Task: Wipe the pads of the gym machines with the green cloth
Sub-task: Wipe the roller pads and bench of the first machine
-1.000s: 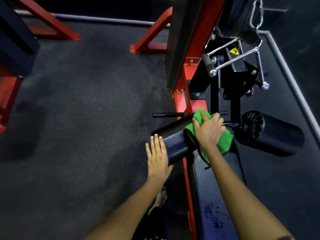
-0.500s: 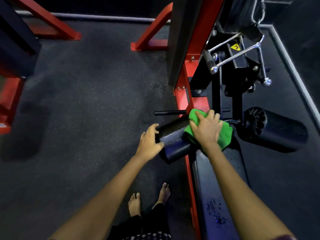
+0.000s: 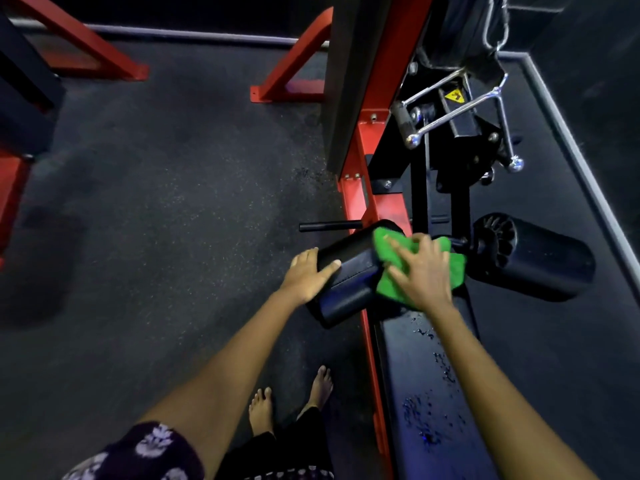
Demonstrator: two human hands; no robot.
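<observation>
Nearest, bare feet on the dark rubber floor, beside a long black seat pad speckled with wet drops. Further up, mid-wipe on the left roller pad: left hand laid over the roller's outer end, thumb across the top and fingers bent down the end face, apparently steadying it against turning. Right hand spread flat, fingers nearly straight, pressing the green cloth onto the roller's inner end, near the centre post. Judged as early in the job, with only this roller under the cloth. Next, probably a sweep of the cloth outward along the roller toward the braced hand, with firm even pressure. Beyond, the right roller pad untouched, well apart from the cloth. Farthest, a chrome cable handle hanging against the red frame.
</observation>
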